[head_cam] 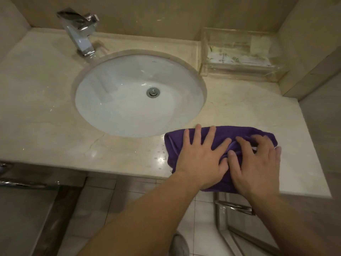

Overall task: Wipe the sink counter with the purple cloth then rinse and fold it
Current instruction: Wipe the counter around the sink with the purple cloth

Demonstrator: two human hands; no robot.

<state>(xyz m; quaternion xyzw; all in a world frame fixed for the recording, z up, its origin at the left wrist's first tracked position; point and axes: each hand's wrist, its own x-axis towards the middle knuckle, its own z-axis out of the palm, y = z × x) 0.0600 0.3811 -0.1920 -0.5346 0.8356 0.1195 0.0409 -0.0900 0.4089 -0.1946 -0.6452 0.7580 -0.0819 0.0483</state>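
The purple cloth (173, 145) lies bunched on the beige stone counter (46, 108), just right of the white sink basin (129, 100) and near the front edge. My left hand (201, 156) presses flat on the cloth's left half, fingers spread. My right hand (258, 163) rests on its right half, with thumb and fingers pinching a fold in the middle. Part of the cloth is hidden under both hands.
A chrome faucet (81, 32) stands at the back left of the basin. A clear plastic box (239, 52) with packets sits in the back right corner. Water drops dot the counter near the cloth. Walls close in on three sides; tiled floor lies below.
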